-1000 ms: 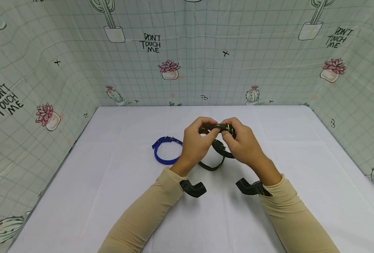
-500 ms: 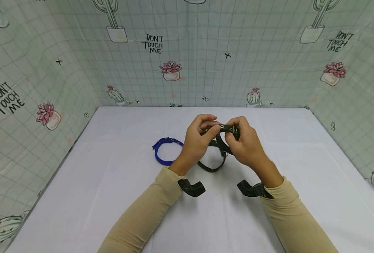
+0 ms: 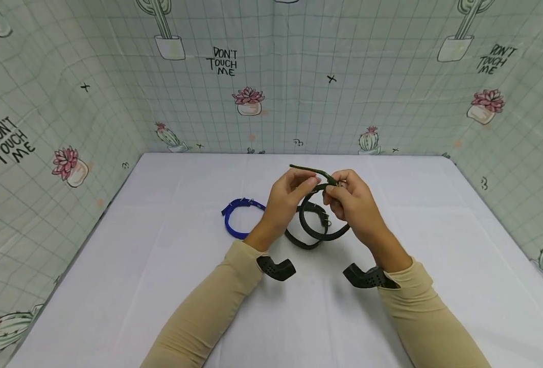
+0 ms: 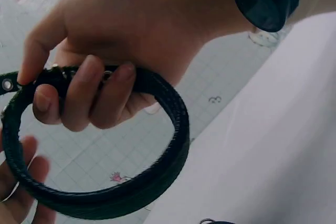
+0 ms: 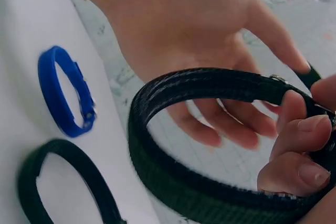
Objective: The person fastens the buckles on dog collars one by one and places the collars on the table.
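Observation:
My right hand [image 3: 358, 202] holds a dark green collar [image 3: 323, 236] above the table, its thumb and fingers curled round the strap by the metal buckle. In the left wrist view, the right fingers wrap the top of the collar [image 4: 181, 129], and eyelets show in the strap. The strap's loose tail sticks out toward the upper left, over the left hand. My left hand [image 3: 280, 202] is beside the collar with relaxed fingers. In the right wrist view, the left hand [image 5: 173, 30] spreads behind the loop, a fingertip near the tail; whether it touches is unclear.
A second dark green collar [image 3: 304, 246] lies on the white table [image 3: 184, 266] beneath the hands. Left of it lies a buckled blue collar [image 3: 229, 225], partly covered by the left wrist. A patterned cloth [image 3: 289, 112] encloses the table's back and sides.
The held collar has turned so its loop faces me, and its tail now points to the upper left. My left thumb has come off the strap; the right hand keeps its hold.

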`<state>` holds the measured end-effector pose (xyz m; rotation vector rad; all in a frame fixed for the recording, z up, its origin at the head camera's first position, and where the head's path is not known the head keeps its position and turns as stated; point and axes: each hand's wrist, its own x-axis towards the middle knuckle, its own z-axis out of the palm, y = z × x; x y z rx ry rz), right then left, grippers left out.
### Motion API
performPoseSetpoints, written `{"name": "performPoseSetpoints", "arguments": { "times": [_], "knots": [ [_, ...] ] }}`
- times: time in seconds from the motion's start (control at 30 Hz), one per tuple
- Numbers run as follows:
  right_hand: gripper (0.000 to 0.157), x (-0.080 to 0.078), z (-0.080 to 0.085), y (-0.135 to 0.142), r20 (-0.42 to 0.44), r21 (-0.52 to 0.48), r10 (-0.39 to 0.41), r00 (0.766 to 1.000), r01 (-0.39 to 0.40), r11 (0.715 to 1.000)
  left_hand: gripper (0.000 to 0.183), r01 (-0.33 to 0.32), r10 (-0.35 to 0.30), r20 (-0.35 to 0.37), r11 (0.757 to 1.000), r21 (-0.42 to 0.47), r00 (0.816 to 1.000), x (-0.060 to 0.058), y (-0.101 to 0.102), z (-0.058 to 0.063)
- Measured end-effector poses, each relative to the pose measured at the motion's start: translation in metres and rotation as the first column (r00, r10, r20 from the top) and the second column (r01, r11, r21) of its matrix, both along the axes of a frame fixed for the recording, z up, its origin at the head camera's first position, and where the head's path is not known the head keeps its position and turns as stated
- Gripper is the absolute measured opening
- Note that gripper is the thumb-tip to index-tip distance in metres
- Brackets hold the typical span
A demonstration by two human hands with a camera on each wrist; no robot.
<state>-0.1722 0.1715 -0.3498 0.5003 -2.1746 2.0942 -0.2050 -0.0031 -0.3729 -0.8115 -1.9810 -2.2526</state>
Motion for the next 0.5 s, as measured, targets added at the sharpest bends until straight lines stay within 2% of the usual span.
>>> {"name": "performPoseSetpoints", "arguments": {
  "times": [0.1, 0.2, 0.37, 0.5],
  "knots": [
    [0.005, 0.0004, -0.0012, -0.0043, 0.05, -0.098, 0.019, 0.999, -0.014, 0.995, 0.03, 0.012, -0.012, 0.008, 0.998, -0.062, 1.0, 0.003, 0.0023, 0.0011],
    [0.006, -0.0001, -0.0028, -0.0071, 0.075, -0.156, 0.019, 0.997, -0.007, 0.988, 0.028, -0.01, 0.01, 0.0, 0.996, -0.09, 1.0, 0.0053, 0.0038, 0.0025],
    [0.009, -0.0022, -0.0057, -0.0063, 0.083, -0.157, -0.008, 0.997, 0.021, 0.987, 0.028, -0.062, 0.056, -0.044, 0.987, -0.149, 0.997, 0.0077, 0.0045, 0.003],
    [0.009, -0.0049, -0.0062, -0.0009, 0.003, -0.113, -0.067, 0.998, 0.067, 0.991, 0.027, -0.085, 0.068, -0.092, 0.979, -0.185, 0.993, 0.0093, 0.0051, 0.0045]
  ]
}}
